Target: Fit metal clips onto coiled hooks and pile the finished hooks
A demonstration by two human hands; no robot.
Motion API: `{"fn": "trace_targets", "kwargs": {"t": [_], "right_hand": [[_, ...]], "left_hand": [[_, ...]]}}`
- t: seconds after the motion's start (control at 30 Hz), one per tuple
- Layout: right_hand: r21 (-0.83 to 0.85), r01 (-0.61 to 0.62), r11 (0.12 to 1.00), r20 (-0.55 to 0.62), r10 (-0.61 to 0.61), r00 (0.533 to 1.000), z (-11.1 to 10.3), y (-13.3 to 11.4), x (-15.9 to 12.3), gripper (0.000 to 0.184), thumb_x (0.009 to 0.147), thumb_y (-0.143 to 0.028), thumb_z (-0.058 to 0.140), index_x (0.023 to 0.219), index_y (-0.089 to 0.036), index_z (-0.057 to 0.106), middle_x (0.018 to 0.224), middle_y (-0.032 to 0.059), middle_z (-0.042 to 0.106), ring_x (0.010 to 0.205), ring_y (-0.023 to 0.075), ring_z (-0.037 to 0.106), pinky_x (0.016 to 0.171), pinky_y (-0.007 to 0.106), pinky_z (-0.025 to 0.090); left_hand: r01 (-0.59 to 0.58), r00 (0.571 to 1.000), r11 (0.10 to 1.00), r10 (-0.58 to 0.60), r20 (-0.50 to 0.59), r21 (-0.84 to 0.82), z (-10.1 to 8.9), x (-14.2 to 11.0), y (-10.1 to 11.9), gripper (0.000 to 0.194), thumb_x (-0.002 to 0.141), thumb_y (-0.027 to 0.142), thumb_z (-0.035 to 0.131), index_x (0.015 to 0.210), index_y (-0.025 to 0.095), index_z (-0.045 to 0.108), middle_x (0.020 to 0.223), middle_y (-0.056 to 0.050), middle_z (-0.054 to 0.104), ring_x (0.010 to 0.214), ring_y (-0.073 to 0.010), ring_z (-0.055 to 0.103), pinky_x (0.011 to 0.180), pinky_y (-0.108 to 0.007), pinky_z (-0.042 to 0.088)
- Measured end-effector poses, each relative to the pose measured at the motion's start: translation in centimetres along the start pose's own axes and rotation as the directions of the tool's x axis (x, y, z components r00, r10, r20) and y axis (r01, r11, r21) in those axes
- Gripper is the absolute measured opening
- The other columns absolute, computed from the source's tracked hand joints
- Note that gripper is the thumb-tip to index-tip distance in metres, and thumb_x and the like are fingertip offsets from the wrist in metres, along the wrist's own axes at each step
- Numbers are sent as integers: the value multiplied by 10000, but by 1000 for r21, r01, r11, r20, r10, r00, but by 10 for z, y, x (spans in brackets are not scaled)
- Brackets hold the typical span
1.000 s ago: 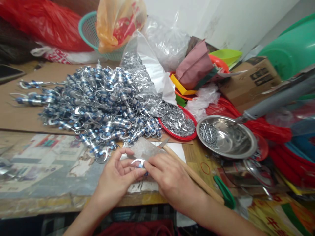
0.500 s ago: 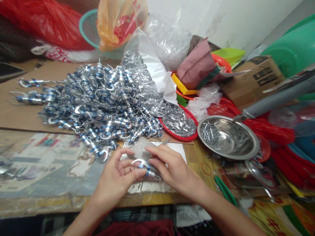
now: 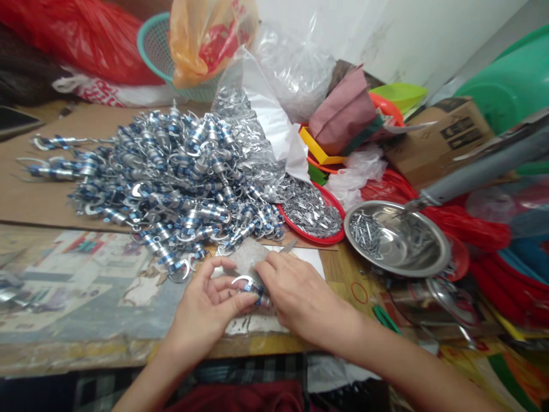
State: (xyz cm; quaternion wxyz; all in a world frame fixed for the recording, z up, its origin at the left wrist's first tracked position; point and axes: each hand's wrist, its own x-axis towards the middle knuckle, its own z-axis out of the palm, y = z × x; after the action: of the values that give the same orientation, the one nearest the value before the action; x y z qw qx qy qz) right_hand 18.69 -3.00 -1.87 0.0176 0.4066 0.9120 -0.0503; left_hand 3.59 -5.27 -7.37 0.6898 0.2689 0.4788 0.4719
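Observation:
My left hand [image 3: 210, 300] pinches a small silver metal fitting with blue bands and a curved hook [image 3: 249, 286] between thumb and fingers, just above the table's front part. My right hand [image 3: 300, 292] is closed over the fitting's right end, its fingers bent downward; the fingertips and that end are hidden. Just beyond both hands lies a grey, rough-looking block [image 3: 246, 256] on white paper. Behind it spreads a large heap of similar blue-banded fittings [image 3: 171, 177], many with hooks and rings.
A red dish [image 3: 338, 234] of small flat metal pieces stands beyond my right hand. To its right is a steel bowl [image 3: 401, 252] holding metal pins, below a grey tool arm [image 3: 480, 171]. A blade tip [image 3: 289, 246] lies near the block; a rubber band [image 3: 359, 293] lies rightward.
My right hand has turned over and closed in on the fitting's right end, covering the tip that showed before. My left hand has hardly moved, still pinching the fitting.

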Motion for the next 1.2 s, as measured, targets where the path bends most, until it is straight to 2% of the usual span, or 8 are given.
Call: {"fn": "trace_targets", "kwargs": {"t": [0.13,0.27,0.47,0.7,0.8,0.93,1.1,1.2], "right_hand": [[417,17,909,-194,71,978,11,23,5,153,770,-52,534,824,-136,650,773,44,621,707,138,560,639,249,440],[733,-68,677,-73,177,982,8,28,10,123,753,-49,598,738,-137,682,653,-9,625,604,87,557,572,188,427],[611,34,791,-114,46,992,17,20,14,116,763,-161,627,804,-189,732,658,-3,645,636,106,570,585,205,415],[688,20,725,-256,217,942,30,11,14,115,739,-163,657,824,-173,734,630,12,643,599,113,570,570,221,433],[734,62,676,-365,316,876,27,17,2,142,786,-140,592,849,-181,713,744,26,659,698,122,603,632,235,471],[574,-218,790,-397,500,769,35,43,-39,242,828,-250,547,1054,-196,614,981,79,626,887,184,596,718,313,494],[265,-441,857,-132,486,864,57,68,-79,264,829,-296,537,1053,-168,593,873,64,619,785,199,615,681,323,497],[345,-399,850,-205,483,851,48,61,-83,171,839,-246,524,974,-168,594,846,50,627,768,178,622,662,280,502]], "left_hand": [[-3,1000,1000,3,-3,10,0,-1,0,574,508,168,802,916,216,401,612,39,682,585,-135,658,569,-241,552],[-1,1000,1000,1,12,3,1,0,0,578,510,178,804,916,217,395,622,37,686,605,-149,671,595,-266,556],[-14,1000,999,13,24,30,-1,0,-1,575,527,192,801,925,221,387,622,50,677,622,-151,678,596,-241,536],[-31,999,999,29,44,40,-2,0,-2,556,548,191,792,924,224,385,615,55,667,614,-148,672,611,-260,541],[-26,999,999,26,26,31,-1,-1,-1,559,532,195,802,917,222,398,625,44,672,614,-161,680,599,-263,548],[-12,1000,1000,12,-11,12,0,0,-1,595,479,192,825,908,218,413,606,53,657,594,-174,682,571,-271,560],[-13,1000,1000,13,-2,8,0,1,-2,587,496,192,819,914,217,408,625,39,673,611,-184,691,590,-289,568],[-10,1000,1000,10,10,7,-1,0,-2,579,513,200,814,920,222,403,628,43,671,625,-200,698,611,-325,575]]}}
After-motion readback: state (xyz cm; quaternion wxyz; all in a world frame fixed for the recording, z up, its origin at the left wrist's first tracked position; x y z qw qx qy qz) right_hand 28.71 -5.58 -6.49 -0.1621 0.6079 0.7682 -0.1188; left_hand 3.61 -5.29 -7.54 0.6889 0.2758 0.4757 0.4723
